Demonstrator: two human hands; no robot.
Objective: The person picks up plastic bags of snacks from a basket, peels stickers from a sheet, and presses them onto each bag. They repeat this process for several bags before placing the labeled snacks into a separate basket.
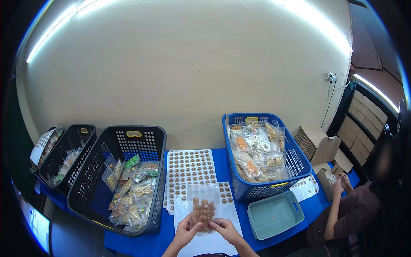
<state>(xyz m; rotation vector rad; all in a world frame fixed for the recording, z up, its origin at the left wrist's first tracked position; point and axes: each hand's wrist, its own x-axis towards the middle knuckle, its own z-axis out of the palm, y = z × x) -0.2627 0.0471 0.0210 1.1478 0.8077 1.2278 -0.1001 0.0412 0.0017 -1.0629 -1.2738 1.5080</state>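
Observation:
Both my hands hold one clear plastic pouch of brown snack pieces (204,209) upright over the blue table (132,242). My left hand (186,230) grips its lower left edge and my right hand (225,230) grips its lower right edge. Under the pouch lie white sheets of round brown stickers (190,168), partly hidden by the pouch and my hands.
A black basket (147,137) of filled pouches stands at my left, with two more black baskets (81,133) beyond it. A blue basket (259,190) of snack pouches stands at the right, a small teal tray (274,214) before it. A seated person's hands (341,183) handle cardboard boxes (319,145) at far right.

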